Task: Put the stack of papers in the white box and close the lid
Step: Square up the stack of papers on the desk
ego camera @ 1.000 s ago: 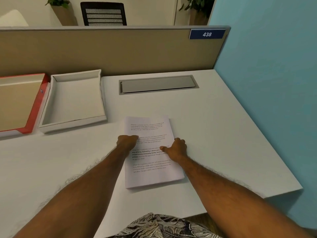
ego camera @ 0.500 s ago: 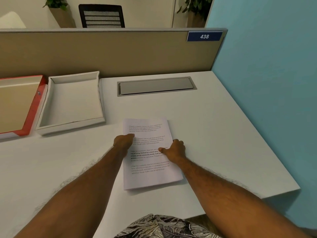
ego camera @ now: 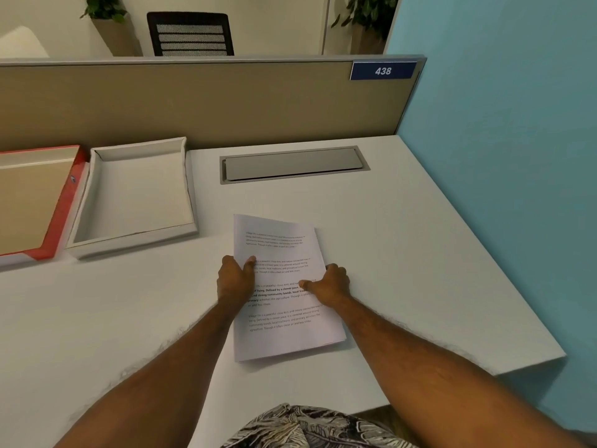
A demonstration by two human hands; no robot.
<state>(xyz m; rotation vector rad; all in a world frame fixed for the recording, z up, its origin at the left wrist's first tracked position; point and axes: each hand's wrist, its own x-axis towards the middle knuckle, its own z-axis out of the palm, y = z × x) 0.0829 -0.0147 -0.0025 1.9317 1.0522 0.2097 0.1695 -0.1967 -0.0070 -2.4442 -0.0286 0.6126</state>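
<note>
Both of my hands grip the stack of papers (ego camera: 284, 286) on the white desk (ego camera: 403, 253): left hand (ego camera: 234, 279) clasping its left edge, right hand (ego camera: 329, 284) its right edge, thumbs on top. Further left sits the open white box (ego camera: 135, 195), beside its red-edged lid (ego camera: 35, 198).

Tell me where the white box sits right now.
In the head view the white box sits open at the desk's far left, against the partition, between the red lid and the papers.
</note>
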